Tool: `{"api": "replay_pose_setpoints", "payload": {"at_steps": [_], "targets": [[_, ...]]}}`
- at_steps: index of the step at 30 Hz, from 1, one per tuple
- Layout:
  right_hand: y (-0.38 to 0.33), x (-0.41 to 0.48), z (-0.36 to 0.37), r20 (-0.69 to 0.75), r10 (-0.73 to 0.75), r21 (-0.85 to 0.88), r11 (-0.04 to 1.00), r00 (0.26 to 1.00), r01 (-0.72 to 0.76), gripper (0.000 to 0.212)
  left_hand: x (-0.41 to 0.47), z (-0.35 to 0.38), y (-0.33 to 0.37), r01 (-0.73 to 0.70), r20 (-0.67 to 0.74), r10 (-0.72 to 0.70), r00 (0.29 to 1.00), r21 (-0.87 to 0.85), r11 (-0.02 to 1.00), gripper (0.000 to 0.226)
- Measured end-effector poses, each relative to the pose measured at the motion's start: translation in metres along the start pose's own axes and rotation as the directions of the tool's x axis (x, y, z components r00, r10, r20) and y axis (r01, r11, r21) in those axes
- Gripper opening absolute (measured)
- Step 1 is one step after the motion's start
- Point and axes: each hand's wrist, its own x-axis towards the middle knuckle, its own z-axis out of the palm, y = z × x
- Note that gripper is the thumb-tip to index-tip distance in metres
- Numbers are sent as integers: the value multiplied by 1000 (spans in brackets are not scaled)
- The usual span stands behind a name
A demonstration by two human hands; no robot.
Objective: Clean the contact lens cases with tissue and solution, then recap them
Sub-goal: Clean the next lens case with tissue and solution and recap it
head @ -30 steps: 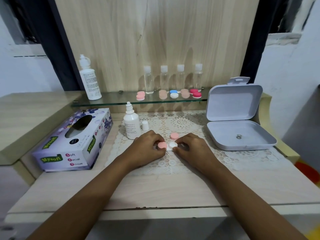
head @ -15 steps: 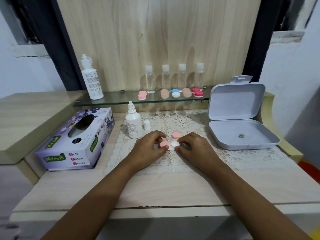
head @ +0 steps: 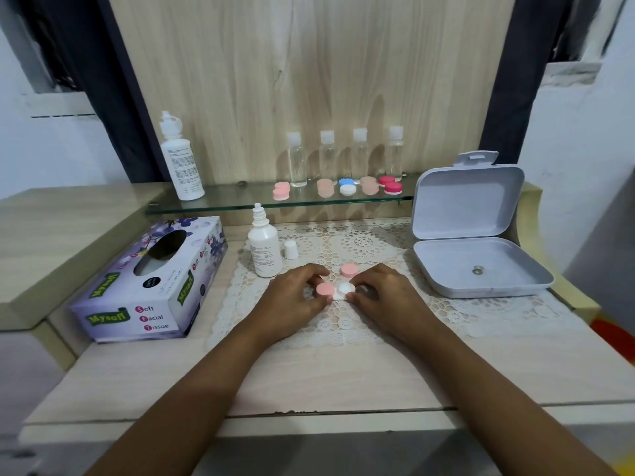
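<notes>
A white contact lens case (head: 338, 294) lies on the lace mat (head: 378, 245) between both hands. Its left well carries a pink cap (head: 325, 289); the right well (head: 345, 288) shows white and uncapped. My left hand (head: 295, 297) pinches the pink-capped side. My right hand (head: 385, 297) holds the case's right end with its fingertips. A loose pink cap (head: 349, 270) rests on the mat just behind the case. A small solution bottle (head: 264, 249) stands uncapped to the left, its white cap (head: 291, 249) beside it. The tissue box (head: 151, 286) sits further left.
An open grey plastic box (head: 481, 269) lies to the right. A glass shelf (head: 240, 204) behind holds a large white bottle (head: 180, 159), several clear bottles (head: 328, 156) and several more lens cases (head: 347, 187). The table's front edge (head: 309, 412) is close to me.
Both hands stay on the lens case with only slight finger shifts; the view has drifted a little. The loose pink cap has not moved.
</notes>
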Motion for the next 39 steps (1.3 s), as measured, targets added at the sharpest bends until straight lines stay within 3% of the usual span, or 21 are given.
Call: {"api": "replay_pose_setpoints", "payload": {"at_steps": [18,24,28,35,39], "targets": [[1,-1,2,8,-7,5,1000,1000,7,22,5,5,-5,-76,94,62,994,145,986,25],[2,-1,3,-1,-14,-9,1000,1000,14,23,2,5,-7,-40,75,30,997,130,991,39],[0,0,0,-16,6,18,1000,1000,-6,33,3,5,-7,-47,47,41,998,125,991,30],[1,14,-12,44,81,30,996,996,-82,30,2,4,-6,-8,8,8,1000,54,998,26],[2,24,-18,84,81,-44,996,993,-78,31,3,4,-6,-5,5,5,1000,36,999,24]]}}
